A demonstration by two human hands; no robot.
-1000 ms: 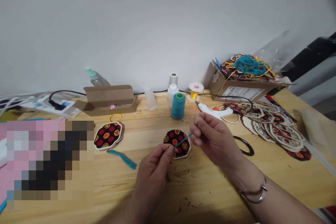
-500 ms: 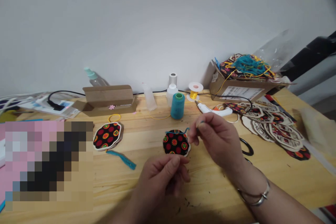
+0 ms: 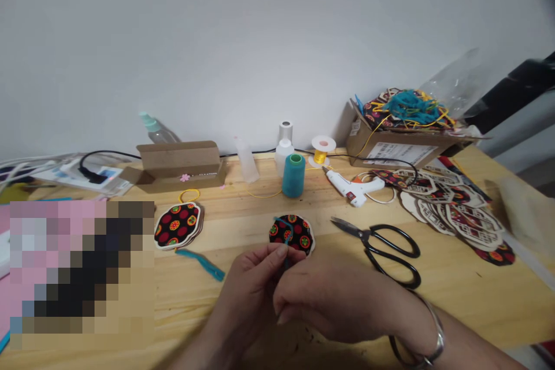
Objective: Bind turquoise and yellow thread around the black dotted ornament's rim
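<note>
Teal thread (image 3: 288,235) shows in front of the patterned disc (image 3: 300,232), which lies on the table (image 3: 243,222) just beyond my hands; whether the thread rests on the disc's face or hangs above it, I cannot tell. With my left hand (image 3: 254,280) I have thumb and fingers together, clamped on the thread near the disc's lower edge. My right hand (image 3: 333,300) is curled close in front, its fingertips turned away, so I cannot tell whether that grip is closed on anything. I judge the work to be partway: the thread is a loose length, apart from the teal spool (image 3: 293,176), with no finished knot that I can see. To my left, a stack of discs (image 3: 177,225) has a yellow loop (image 3: 189,189) above it and a teal tassel (image 3: 202,264) below; the disc before me shows neither, so both seem undone here. Scissors (image 3: 365,235) lie on the table beyond my right wrist, out of my grip.
</note>
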